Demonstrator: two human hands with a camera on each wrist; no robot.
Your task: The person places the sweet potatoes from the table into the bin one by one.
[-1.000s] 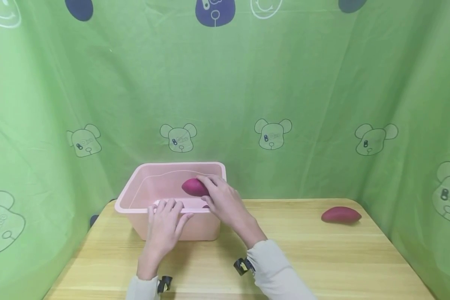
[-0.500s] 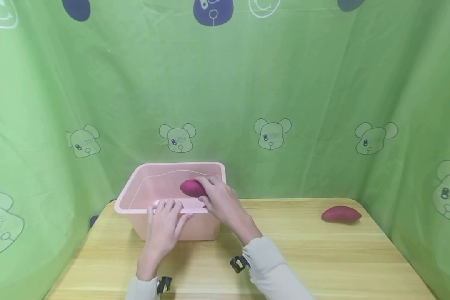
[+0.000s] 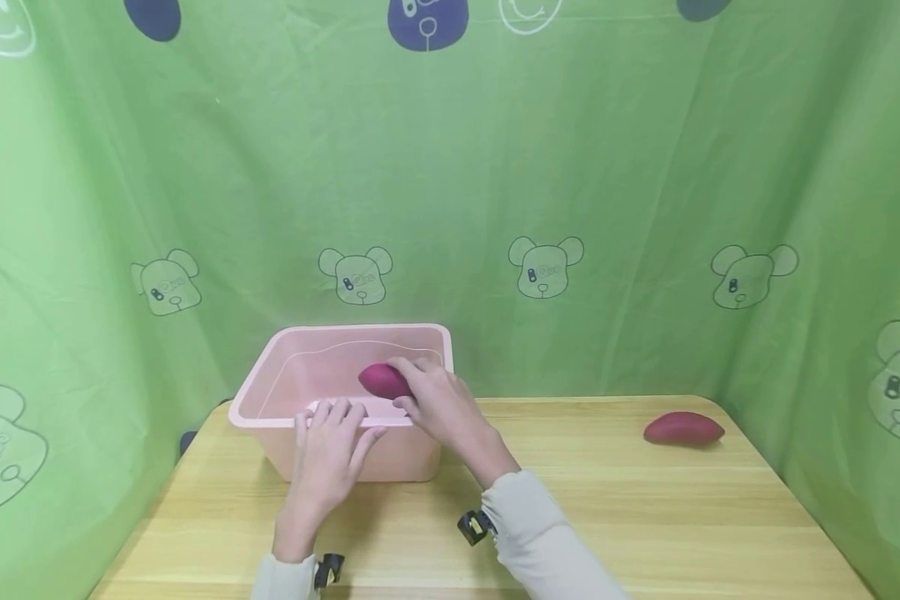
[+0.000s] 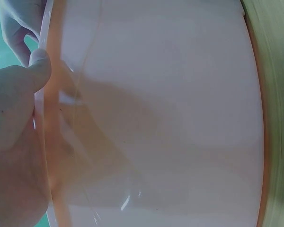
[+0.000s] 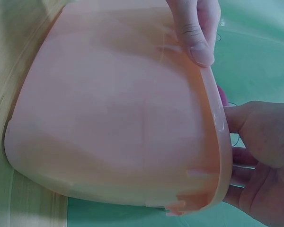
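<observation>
A pink plastic bin [image 3: 277, 450] stands on the left part of the table. My left hand [image 3: 326, 458] holds its near rim, fingers over the edge and thumb on the outer side, as the left wrist view also shows. Over the bin's opening, my right hand [image 3: 450, 408] grips a purple-red sweet potato [image 3: 381, 381] with tapered ends. Only a sliver of that sweet potato [image 5: 222, 96] shows past the rim in the right wrist view. A second sweet potato [image 3: 684, 428] lies at the table's far right. The bin's floor is mostly hidden by the near wall and my hands.
The wooden table [image 3: 607, 517] has rounded far corners. A green curtain [image 3: 615, 167] printed with bear heads hangs behind it and along both sides. Dark wrist cameras [image 3: 476, 527] sit at both cuffs.
My right hand has shifted slightly left and lower with the sweet potato in it. A bit of dark red seen inside the bin earlier is now covered. My left hand stays in place.
</observation>
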